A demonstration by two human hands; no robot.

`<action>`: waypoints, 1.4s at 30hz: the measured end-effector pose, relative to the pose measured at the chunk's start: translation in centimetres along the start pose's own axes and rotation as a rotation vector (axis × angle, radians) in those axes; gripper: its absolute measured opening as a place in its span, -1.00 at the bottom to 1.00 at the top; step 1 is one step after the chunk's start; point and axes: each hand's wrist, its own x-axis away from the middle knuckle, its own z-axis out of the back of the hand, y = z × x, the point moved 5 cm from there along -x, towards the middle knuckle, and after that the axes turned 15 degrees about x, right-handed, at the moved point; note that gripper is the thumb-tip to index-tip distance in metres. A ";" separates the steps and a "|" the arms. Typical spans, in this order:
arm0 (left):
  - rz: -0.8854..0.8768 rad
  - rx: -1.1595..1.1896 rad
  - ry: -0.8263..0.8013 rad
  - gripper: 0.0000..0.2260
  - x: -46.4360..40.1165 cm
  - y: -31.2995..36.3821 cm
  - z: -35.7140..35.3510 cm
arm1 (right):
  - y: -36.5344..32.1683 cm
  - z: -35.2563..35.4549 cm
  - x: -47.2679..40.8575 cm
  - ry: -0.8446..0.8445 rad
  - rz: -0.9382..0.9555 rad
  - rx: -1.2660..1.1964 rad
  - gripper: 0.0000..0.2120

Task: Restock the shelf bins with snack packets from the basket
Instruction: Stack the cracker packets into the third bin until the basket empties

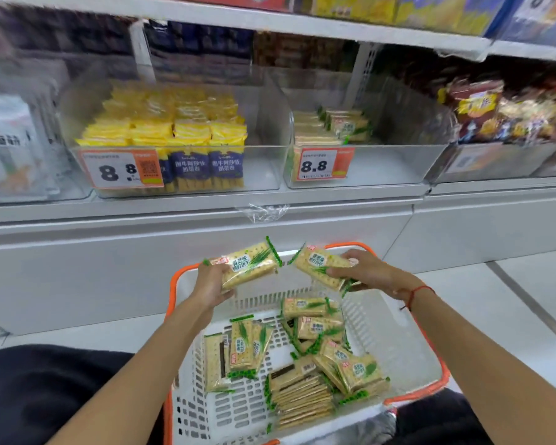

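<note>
Your left hand point(213, 281) grips one cracker packet point(249, 264), fingers curled round its near end, so the packet points up toward 1 o'clock. Your right hand point(368, 272) holds a second packet point(318, 266) from above, thumb under and fingers over it, and that one tilts toward 11 o'clock. The two packets nearly meet at their far ends, both raised over the far rim of the basket point(408, 345).

In the basket, below your hands, lie more loose packets point(315, 354), heaped mostly from the centre toward 5 o'clock, some face up, some on edge.

At 12 o'clock on the shelf stands a clear bin point(382, 162) with a few matching packets point(344, 125) stacked at its left rear; its price tag point(320, 164) reads 8.8. At 10 o'clock the neighbouring bin point(264, 168) is well filled with yellow packs point(174, 130). A red string point(416, 292) circles your right wrist.
</note>
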 end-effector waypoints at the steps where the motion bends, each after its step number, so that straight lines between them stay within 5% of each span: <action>1: -0.001 0.025 -0.006 -0.73 0.5 0.0 0.0 | -0.7 0.5 0.4 0.030 0.034 -0.056 -0.61; 10: 0.008 0.040 0.044 -0.90 2.0 -0.1 1.0 | -4.1 -1.9 1.4 0.064 0.151 -0.511 -0.78; 17: 0.050 0.090 0.061 -0.81 2.3 -0.8 -0.4 | -6.2 -6.5 -0.2 0.203 0.208 -0.191 -0.72; 22: 0.047 0.112 0.055 -0.73 1.8 -1.1 0.0 | -6.4 -7.3 -1.1 0.136 0.165 -0.051 -0.46; 30: 0.023 -0.053 -0.159 -0.41 1.1 -2.2 -1.4 | -5.8 -9.7 -0.9 -0.161 0.049 -0.112 -0.27; 34: 0.057 -0.210 -0.255 0.04 1.2 -1.8 -1.8 | -5.3 -7.9 0.0 -0.288 0.027 -0.242 -0.61; 36: 0.029 -0.212 -0.335 -0.19 1.7 -0.6 -2.7 | -5.4 -6.1 0.2 -0.275 0.073 -0.292 -0.69; 38: -0.026 -0.252 -0.419 -0.56 2.2 0.8 -3.8 | -5.8 -3.5 0.6 -0.197 0.114 -0.248 -0.47; 40: -0.112 -0.347 -0.502 -0.67 3.6 2.6 -5.1 | -6.7 -0.7 1.8 -0.101 0.156 -0.156 -0.30; 42: -0.187 -0.441 -0.560 -0.71 5.3 4.3 -6.5 | -7.7 2.0 3.3 -0.014 0.208 -0.102 -0.36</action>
